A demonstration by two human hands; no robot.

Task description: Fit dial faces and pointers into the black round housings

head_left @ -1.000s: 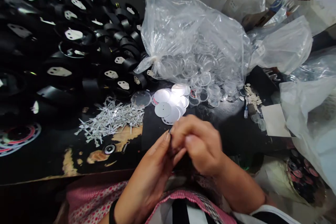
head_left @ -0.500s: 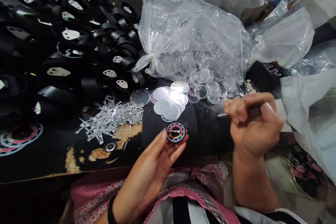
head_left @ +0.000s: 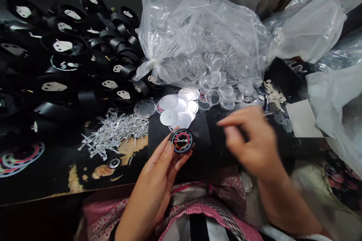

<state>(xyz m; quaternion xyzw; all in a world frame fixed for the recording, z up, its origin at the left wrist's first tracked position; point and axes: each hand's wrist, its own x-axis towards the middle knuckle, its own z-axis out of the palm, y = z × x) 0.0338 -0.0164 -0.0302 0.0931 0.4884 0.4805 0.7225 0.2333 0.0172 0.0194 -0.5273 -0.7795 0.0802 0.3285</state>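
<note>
In my left hand (head_left: 165, 163) is a small round dial gauge (head_left: 181, 141), black with red and yellow markings and a white pointer, its face turned up. My thumb presses on its left rim and the fingers support it from below. To the right, my right hand (head_left: 250, 141) hovers over the black bench, smeared by motion. Its forefinger stretches left and a gap shows between it and the thumb; I see nothing held. Just beyond the gauge lie several white discs (head_left: 169, 117). Left of them is a pile of small white pointers (head_left: 115, 131).
Black round housings (head_left: 65, 47) crowd the back left. A clear plastic bag (head_left: 198, 19) of transparent rings stands behind the discs. Printed dial rings (head_left: 26, 156) lie far left. A white card (head_left: 304, 118), small pale parts (head_left: 274, 95) and more plastic bags (head_left: 307, 26) are right.
My right hand has moved left and unfolded its forefinger toward the gauge. My left hand still holds the gauge, now slightly further left in view. The whole view has shifted a little.
</note>
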